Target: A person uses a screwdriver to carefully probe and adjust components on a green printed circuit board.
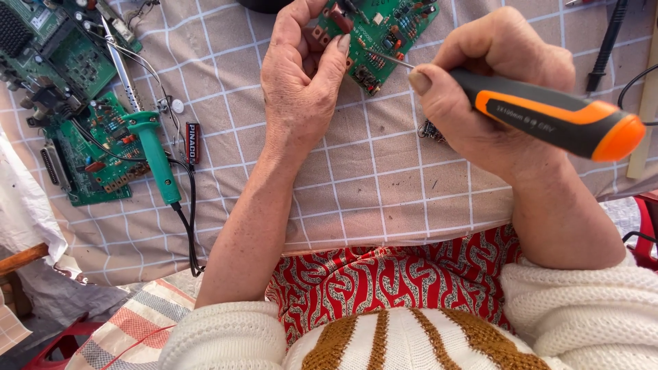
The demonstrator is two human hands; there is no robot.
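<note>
Head view. The left hand (301, 82) grips a green circuit board (384, 31) by its lower-left corner, fingers closed on it, just above the checked cloth (384, 171) covering the surface. The right hand (493, 89) is wrapped tight round a screwdriver (548, 113) — orange-and-black handle, thin tip on the board. At left lie other circuit boards (75, 109) and a green soldering iron (154, 154), untouched.

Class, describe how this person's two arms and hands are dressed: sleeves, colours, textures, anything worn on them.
The left hand and right hand are bare: no gloves, and no rings or watch in view. Both forearms are uncovered, with cream ribbed-knit sleeves pushed up near the elbows.
</note>
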